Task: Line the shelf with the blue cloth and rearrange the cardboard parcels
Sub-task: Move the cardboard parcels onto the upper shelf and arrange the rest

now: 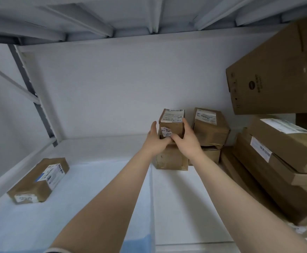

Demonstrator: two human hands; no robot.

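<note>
Both hands are on the box (172,123) at about 1 o'clock, left hand (156,141) on its left side and right hand (187,141) on its right. The fingers grip it and neither hand is nearer. It stands upright on a lower parcel (171,157) on bare shelf (185,198), and the cloth (94,179) lies off around 8 o'clock, so I'd guess it heads that way.
</note>
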